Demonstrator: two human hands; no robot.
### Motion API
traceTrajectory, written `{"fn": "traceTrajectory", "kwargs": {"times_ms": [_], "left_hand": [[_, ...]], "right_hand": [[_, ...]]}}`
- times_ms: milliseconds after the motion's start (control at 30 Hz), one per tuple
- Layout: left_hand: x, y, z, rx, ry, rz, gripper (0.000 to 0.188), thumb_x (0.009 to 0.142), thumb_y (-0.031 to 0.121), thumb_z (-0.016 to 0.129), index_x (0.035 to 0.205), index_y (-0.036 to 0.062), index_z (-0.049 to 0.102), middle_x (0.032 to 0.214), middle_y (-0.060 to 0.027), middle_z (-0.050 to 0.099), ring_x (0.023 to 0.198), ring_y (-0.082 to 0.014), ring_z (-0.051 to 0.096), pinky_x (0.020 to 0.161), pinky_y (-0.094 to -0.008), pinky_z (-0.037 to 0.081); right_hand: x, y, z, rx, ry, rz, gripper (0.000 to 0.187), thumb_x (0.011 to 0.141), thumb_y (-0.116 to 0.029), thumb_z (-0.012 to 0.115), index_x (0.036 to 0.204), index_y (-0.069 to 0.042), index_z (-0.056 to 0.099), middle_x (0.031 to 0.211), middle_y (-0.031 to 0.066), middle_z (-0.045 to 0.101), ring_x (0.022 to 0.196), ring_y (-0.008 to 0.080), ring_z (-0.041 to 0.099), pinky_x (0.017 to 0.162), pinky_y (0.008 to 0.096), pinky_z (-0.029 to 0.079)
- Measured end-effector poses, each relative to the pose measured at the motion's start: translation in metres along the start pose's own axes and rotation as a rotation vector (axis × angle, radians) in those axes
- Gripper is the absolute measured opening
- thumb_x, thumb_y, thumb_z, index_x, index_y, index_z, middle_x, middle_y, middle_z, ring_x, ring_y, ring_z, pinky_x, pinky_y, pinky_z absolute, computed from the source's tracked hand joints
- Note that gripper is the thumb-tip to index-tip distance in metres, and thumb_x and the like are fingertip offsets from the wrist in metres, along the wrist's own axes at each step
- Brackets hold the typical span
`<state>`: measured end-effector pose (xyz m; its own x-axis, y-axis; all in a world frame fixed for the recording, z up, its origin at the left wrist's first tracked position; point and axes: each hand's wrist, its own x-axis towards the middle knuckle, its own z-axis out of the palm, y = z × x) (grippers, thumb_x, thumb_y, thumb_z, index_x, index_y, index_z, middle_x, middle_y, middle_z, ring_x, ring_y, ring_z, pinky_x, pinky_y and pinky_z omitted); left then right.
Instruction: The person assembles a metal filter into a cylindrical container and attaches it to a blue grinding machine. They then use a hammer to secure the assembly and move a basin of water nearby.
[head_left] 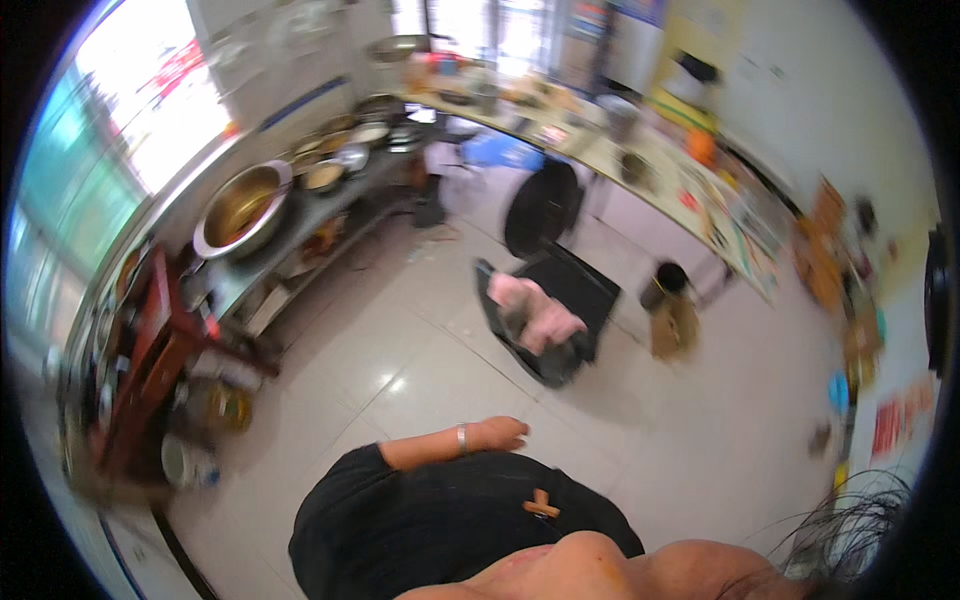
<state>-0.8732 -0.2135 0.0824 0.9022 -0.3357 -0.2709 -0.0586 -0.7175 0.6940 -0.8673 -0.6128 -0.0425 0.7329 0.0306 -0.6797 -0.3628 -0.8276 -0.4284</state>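
Observation:
My left hand [500,433] reaches across in front of my body, its fingers loosely curled in, with a pale band round the wrist. Nothing shows in it, though the picture is somewhat blurred. It hangs above the tiled floor and touches nothing that I can see. Farther ahead stands a black chair [590,290] with a pink and grey cloth item [540,318] lying on it, apart from my hand. My right hand is out of the picture.
A metal counter [283,222] along the left wall holds a large pot [243,210] and several bowls. A cluttered long table [660,205] runs along the far right. A reddish wooden stand [150,375] is at left; a dark bin [665,285] and cardboard box [674,330] stand right.

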Motion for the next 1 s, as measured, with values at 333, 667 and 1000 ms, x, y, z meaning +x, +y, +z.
{"fn": "traceTrajectory", "kwargs": {"times_ms": [333, 667, 1000], "left_hand": [[0.125, 0.014, -0.083, 0.110, 0.011, 0.131, 0.030, 0.080, 0.024, 0.055, 0.099, 0.0002, 0.055, 0.087, -0.0210, 0.061, 0.083, -0.0388, 0.059, 0.073, -0.0469, 0.046], [0.248, 0.072, -0.072, 0.055, -0.035, 0.106, 0.034, 0.083, 0.024, 0.056, 0.108, 0.0023, 0.054, 0.095, -0.0183, 0.062, 0.091, -0.0337, 0.059, 0.080, -0.0413, 0.047], [0.373, 0.158, -0.072, -0.071, 0.066, 0.039, 0.030, 0.082, 0.021, 0.057, 0.104, 0.0017, 0.055, 0.095, -0.0202, 0.060, 0.089, -0.0362, 0.058, 0.078, -0.0420, 0.046]], "right_hand": [[0.110, -0.039, -0.070, 0.089, -0.004, -0.052, 0.020, 0.077, -0.015, 0.050, 0.069, -0.002, 0.063, 0.067, 0.0143, 0.063, 0.065, 0.0213, 0.064, 0.058, 0.0353, 0.050], [0.196, 0.125, -0.134, 0.009, 0.164, -0.064, 0.020, 0.077, -0.016, 0.051, 0.071, -0.002, 0.064, 0.064, 0.0132, 0.062, 0.069, 0.0207, 0.064, 0.061, 0.0359, 0.050], [0.295, 0.048, -0.307, 0.518, 0.044, 0.097, 0.016, 0.082, -0.014, 0.051, 0.077, -0.001, 0.059, 0.062, 0.0076, 0.058, 0.052, 0.0164, 0.059, 0.042, 0.0285, 0.047]]}}
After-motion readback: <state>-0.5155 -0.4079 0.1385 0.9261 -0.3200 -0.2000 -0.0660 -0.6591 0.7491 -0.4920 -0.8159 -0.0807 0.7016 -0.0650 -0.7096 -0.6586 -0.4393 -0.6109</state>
